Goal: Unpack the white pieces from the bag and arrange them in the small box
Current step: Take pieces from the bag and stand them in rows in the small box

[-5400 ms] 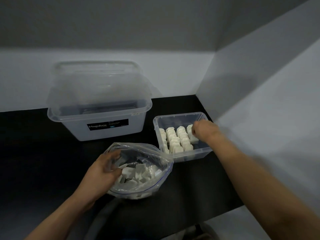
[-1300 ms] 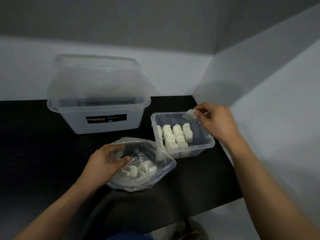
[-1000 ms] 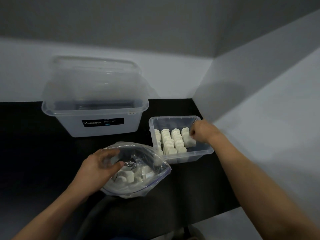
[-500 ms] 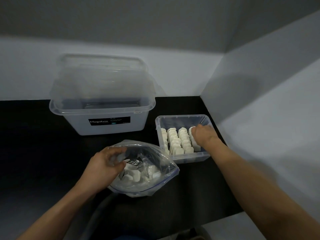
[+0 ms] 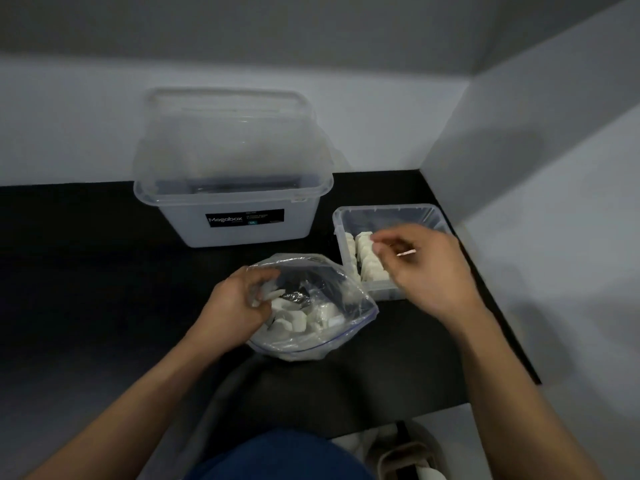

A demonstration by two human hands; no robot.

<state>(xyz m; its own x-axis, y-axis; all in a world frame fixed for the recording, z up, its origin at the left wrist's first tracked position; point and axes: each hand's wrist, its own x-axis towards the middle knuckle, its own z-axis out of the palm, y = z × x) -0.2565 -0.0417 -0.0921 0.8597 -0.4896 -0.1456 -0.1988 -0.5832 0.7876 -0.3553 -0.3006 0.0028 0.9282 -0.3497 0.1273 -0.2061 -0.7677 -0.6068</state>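
While the left hand (image 5: 239, 306) grips the near-left rim of the clear plastic zip bag (image 5: 341, 299), its fingers curl round the film and its thumb presses the rim from the inside. The bag lies open on the black tabletop (image 5: 86, 271), mouth upward. A heap of loose white block-shaped pieces (image 5: 298, 317) sits in its bottom, beside something dark and crinkled that I cannot make out.

Just right of the bag stands the small clear rectangular plastic box (image 5: 388, 212). Inside it, more white pieces (image 5: 367, 258) stand on edge in neat rows along its left side. The right hand (image 5: 429, 271) hovers over the box and hides its right half. That hand is blurred; its fingers are loosely bent, thumb and forefinger tips close together, and no piece shows between them.

Behind the bag and left of the small box stands a large translucent plastic tub with a black label (image 5: 235, 216), its clear lid (image 5: 225, 133) propped upright against the white wall. At the bottom edge a blue-clad knee (image 5: 277, 455) and a light shoe (image 5: 405, 455) show.
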